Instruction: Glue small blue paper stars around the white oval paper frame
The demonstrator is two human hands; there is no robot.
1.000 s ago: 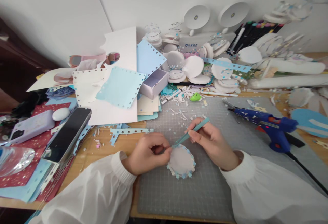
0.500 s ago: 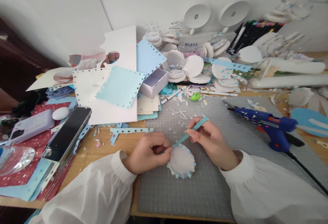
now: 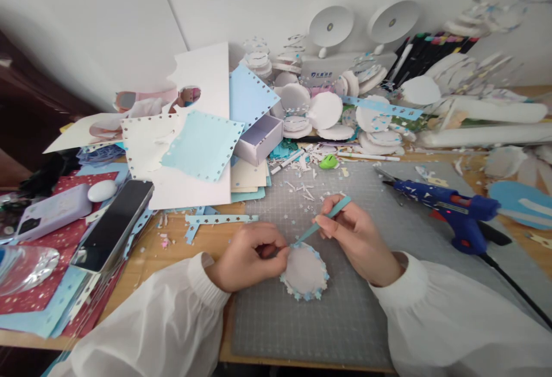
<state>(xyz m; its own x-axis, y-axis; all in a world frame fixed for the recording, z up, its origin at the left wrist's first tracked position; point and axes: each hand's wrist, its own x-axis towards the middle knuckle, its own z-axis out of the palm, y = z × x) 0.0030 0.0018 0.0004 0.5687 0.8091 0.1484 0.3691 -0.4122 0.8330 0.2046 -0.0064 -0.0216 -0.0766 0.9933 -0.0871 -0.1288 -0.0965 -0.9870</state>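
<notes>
Head view, desk from above. Left hand (image 3: 248,256) curled, fingertips pinching the left rim of a white disc (image 3: 304,270) edged with small blue stars. Disc lies flat on the grey mat (image 3: 345,319), roughly centre, nearer the mat's left half. Right hand (image 3: 356,239) closed around teal tweezers (image 3: 323,222), held like a pen; tips touch the disc's upper-left rim, just beside the left fingertips.

Room on the mat: bare grid below and right of the disc, as far as the near edge and the white sleeves. Above the hands, paper scraps (image 3: 304,187) litter the mat's far part. Blue glue gun (image 3: 448,210) lies on the mat's right side, nozzle pointing left, well apart from the right hand; its black cord runs off toward the lower right.

Left of the mat: star-punched blue strip (image 3: 219,220) on bare wood, near the left hand. Beyond it, a black phone (image 3: 114,224) and a stack of punched paper sheets (image 3: 194,147). Far edge of the desk crowded with white discs (image 3: 325,112) against the wall.
</notes>
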